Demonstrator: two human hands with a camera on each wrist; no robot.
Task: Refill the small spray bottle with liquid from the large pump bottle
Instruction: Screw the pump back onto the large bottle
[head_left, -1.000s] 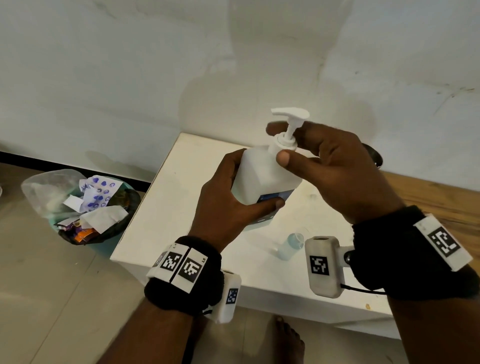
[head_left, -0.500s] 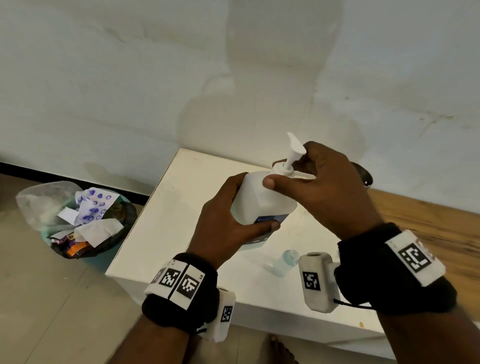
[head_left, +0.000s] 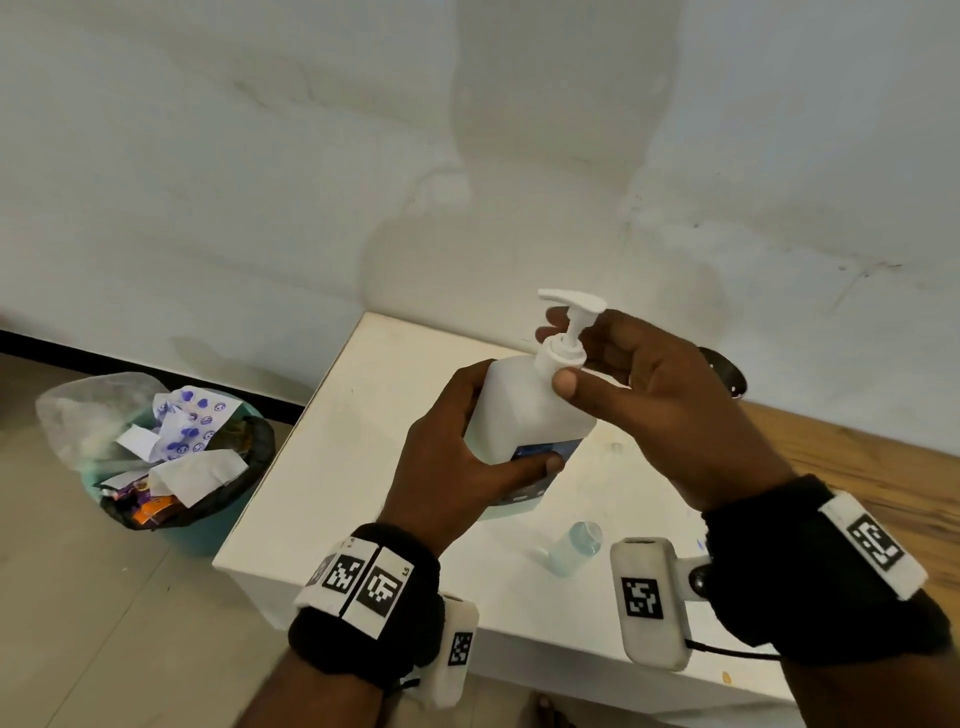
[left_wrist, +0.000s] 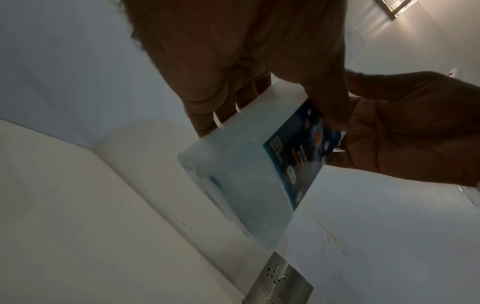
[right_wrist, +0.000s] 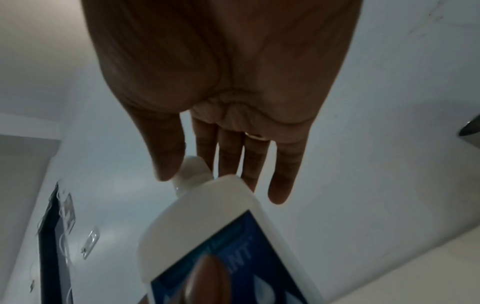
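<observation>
Left hand (head_left: 457, 462) wrapped round the body of the large pump bottle (head_left: 524, 415), thumb across the blue label, fingers on the far side. The wrist view shows the bottle lifted off the white worktop (head_left: 363, 441) and tilted. Right hand (head_left: 670, 395) at the neck: thumb and forefinger pinch the white collar (head_left: 561, 358) under the pump head, the other fingers stretched out nearly straight past it. Spout points to about 10 o'clock, away from me.

Small spray bottle (head_left: 574, 548) stands on the worktop at about 5 o'clock from the big bottle, near but not touching. It appears uncapped, with a little clear liquid inside; the cap is not visible to me.

Off the worktop at 9 o'clock, on the floor, a waste bin (head_left: 171, 467) stuffed with paper.

Judgement: the step looks like unscrewing the pump collar to pour. To do it well:
- left hand keeps the body from turning, without squeezing the soft walls;
- right hand turns the collar only, not the stem;
- bring the bottle upright before the collar comes free, since tilted it may spill;
- lift the dip tube out slowly and let it drain.
</observation>
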